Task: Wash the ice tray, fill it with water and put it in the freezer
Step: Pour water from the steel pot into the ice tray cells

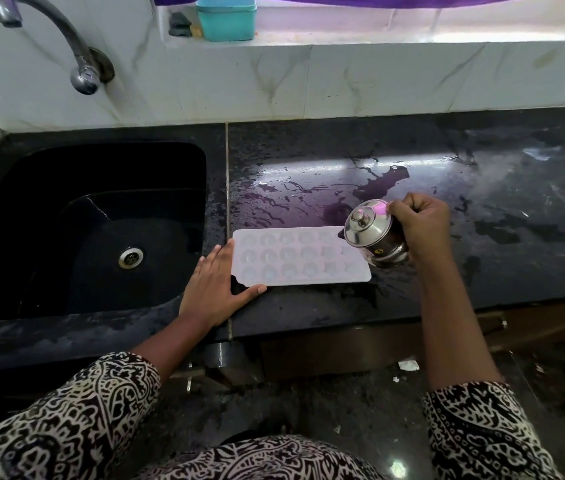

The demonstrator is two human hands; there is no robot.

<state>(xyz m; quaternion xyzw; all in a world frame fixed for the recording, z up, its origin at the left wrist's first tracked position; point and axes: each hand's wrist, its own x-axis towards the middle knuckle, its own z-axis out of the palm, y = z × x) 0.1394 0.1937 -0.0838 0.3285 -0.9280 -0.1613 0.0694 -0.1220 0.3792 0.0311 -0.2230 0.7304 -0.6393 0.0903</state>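
Ice tray [295, 258]: flat on the counter [308, 313] just right of the sink [101, 174], long axis running away from the sink.
Left hand [213, 289]: fingers straight, flat against the tray's sink-side end.
Right hand [419, 223]: wrapped round a steel jug [373, 233], tilted spout-first over the tray's far end; pouring appears due.

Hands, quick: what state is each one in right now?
Left hand: open, flat against the ice tray at its left edge.
Right hand: gripping the steel kettle, tipped over the tray.
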